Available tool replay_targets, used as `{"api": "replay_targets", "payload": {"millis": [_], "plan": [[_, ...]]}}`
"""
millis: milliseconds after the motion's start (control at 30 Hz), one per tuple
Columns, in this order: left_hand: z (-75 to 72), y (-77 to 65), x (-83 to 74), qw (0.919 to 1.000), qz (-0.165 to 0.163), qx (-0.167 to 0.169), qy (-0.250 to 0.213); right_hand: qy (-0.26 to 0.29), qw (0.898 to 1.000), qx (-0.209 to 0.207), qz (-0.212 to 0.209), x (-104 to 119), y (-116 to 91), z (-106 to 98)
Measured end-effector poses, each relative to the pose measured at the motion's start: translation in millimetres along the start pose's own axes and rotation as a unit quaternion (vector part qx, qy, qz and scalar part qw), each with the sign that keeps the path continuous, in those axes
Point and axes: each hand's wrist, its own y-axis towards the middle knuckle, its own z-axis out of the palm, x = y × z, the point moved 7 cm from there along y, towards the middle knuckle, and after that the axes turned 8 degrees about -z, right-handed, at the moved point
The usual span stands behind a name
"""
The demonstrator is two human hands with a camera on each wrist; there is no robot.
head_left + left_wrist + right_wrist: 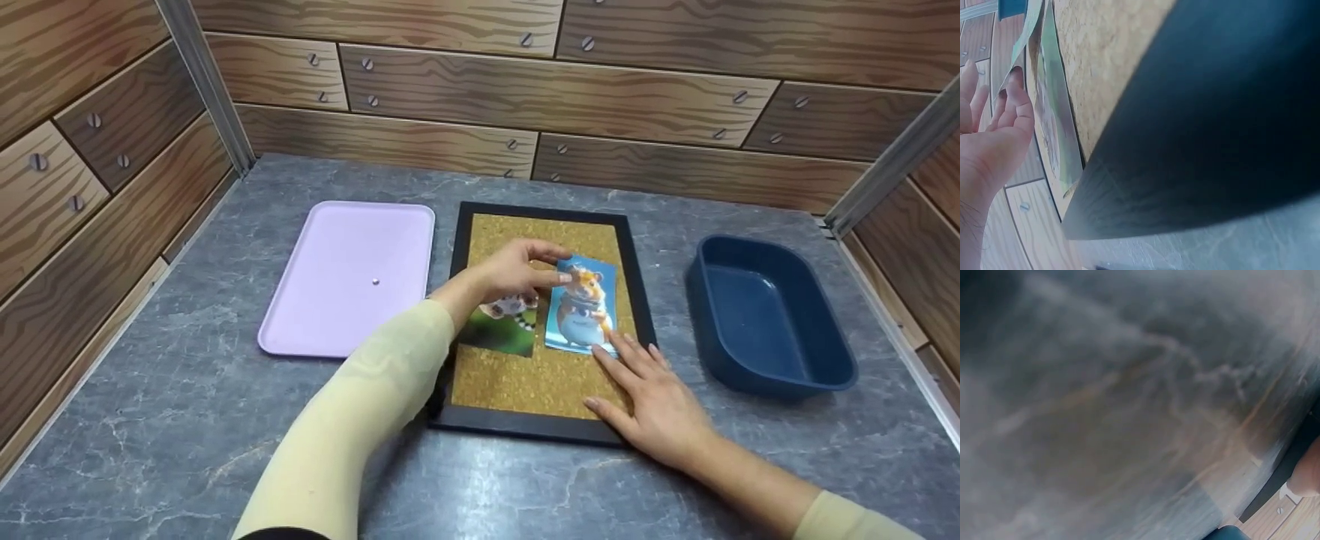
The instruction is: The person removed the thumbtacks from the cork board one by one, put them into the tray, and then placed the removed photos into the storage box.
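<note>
Blue backs the hamster picture [581,309], and it sits right between the two hands, upright to the wearer on the right half of the cork board [499,384]. Up at its top left corner, the left hand [514,271] has it pinched, thumb laid across the front and forefinger at the top edge, a nearly closed grip; the left wrist view catches the sheet lifting off the cork by those fingers. Down at the lower right corner, here's the right hand [660,409], spread wide with fingers almost straight, fingertips touching the picture, grasping nothing, its thumb out over bare cork. Tucked under the left hand and wrist lies a second picture [499,341], green at the bottom, a striped tail poking out, the upper part hidden. Around the cork runs a black frame [525,424], its lower right corner beneath the right hand's palm. Out to the left of the left hand, a lilac tray [352,232] carries one small silvery piece [376,282]. Over to the right of the right hand, there's a deep navy bin [765,315]. All of it rests on a grey marbled counter [150,420], and beyond both hands stands a wood-patterned wall [637,97] with printed screws.
</note>
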Motion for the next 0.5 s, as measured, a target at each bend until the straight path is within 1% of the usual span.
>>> {"api": "replay_targets", "payload": {"millis": [133, 300, 500], "plan": [[1.6, -2.8, 0.1, 0.9999, 0.000, 0.010, 0.010, -0.003, 1.000, -0.002, -0.004, 0.6, 0.0, -0.6], [5.6, -6.1, -0.7, 0.9993, 0.007, 0.020, 0.031, 0.001, 1.000, 0.010, 0.002, -0.7, -0.1, 0.6], [7.8, -8.8, -1.1, 0.9977, 0.020, 0.016, 0.064, 0.003, 1.000, 0.015, 0.005, -0.7, 0.9, 1.5]]}}
